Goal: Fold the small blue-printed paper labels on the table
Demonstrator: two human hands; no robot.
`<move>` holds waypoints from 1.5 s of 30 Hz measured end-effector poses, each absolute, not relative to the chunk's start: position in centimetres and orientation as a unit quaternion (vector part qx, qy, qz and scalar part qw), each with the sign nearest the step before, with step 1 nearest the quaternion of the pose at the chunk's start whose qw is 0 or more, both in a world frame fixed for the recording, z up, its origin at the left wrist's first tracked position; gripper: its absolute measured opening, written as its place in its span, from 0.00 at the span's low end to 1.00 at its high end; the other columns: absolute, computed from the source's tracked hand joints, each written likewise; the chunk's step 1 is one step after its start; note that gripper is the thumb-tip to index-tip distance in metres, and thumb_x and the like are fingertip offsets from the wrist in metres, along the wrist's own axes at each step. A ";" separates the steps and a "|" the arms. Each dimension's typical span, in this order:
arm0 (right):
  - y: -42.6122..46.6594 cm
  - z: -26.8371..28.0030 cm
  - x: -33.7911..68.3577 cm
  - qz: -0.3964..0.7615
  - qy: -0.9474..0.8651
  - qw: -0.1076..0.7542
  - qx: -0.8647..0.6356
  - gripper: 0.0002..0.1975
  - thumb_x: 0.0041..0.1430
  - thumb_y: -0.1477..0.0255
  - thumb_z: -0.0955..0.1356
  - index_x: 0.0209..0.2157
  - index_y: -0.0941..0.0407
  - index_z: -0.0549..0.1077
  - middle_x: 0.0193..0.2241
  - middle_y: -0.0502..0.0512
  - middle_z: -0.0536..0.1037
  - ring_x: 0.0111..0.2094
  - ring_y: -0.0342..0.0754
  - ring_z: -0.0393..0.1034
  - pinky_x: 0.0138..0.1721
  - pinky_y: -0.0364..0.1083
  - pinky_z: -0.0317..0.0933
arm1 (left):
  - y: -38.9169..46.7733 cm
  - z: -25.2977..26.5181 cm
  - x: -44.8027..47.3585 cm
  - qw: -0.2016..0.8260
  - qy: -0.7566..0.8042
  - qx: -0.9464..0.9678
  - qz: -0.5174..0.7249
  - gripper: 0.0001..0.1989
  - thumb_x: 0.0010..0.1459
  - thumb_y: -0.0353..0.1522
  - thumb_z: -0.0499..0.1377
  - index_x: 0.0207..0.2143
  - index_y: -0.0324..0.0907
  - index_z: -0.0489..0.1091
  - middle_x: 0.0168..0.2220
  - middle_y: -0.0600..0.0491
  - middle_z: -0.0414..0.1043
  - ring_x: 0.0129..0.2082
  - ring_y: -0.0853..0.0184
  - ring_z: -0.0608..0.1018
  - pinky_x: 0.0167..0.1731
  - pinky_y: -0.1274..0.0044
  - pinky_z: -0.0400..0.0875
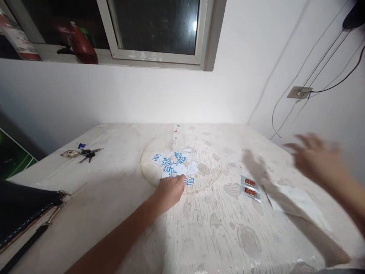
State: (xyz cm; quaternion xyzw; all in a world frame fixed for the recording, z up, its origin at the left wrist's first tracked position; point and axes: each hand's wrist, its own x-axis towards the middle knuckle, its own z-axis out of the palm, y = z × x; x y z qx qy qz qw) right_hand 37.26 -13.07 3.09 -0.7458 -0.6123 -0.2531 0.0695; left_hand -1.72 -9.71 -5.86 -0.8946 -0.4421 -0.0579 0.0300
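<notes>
Pinched, it seems, between the closed fingertips of your left hand (169,192) is a small white paper piece with blue line print (189,181), though the hand hides part of the contact. It sits on the near side of the loose heap of blue-and-white paper scraps (179,168), just beside it. Your right hand (319,156) is raised well to the right of the heap, fingers spread and holding nothing that shows; it is blurred.

Around the heap runs a faint brownish ring mark (142,167) on the worn, whitish, peeling tabletop (199,232). Right of the heap, well apart, lies a silvery foil pack with two reddish-brown windows (250,188), and beyond that a thin whitish sheet (299,198). A bunch of dark keys (88,154) lies left of the heap, clear of your arm.

For clean handling, take the piece by its edge with a light pinch, so the paper doesn't crease. Scraps in the heap overlap, so slide one out sideways before lifting, or its neighbours may drag along. Your left wrist comes in low, so hold it just clear of the heap. Your free right hand could steady the scraps there.
</notes>
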 end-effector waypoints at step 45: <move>-10.1 -7.0 16.1 0.321 -0.681 0.366 -0.547 0.04 0.50 0.73 0.63 0.23 0.57 0.66 0.19 0.48 0.67 0.22 0.41 0.60 0.23 0.41 0.53 | -9.8 -5.1 -0.8 -0.020 -0.514 -0.857 -0.034 0.14 0.61 0.36 0.40 0.38 0.41 0.62 0.28 0.52 0.70 0.27 0.66 0.73 0.24 0.77 0.56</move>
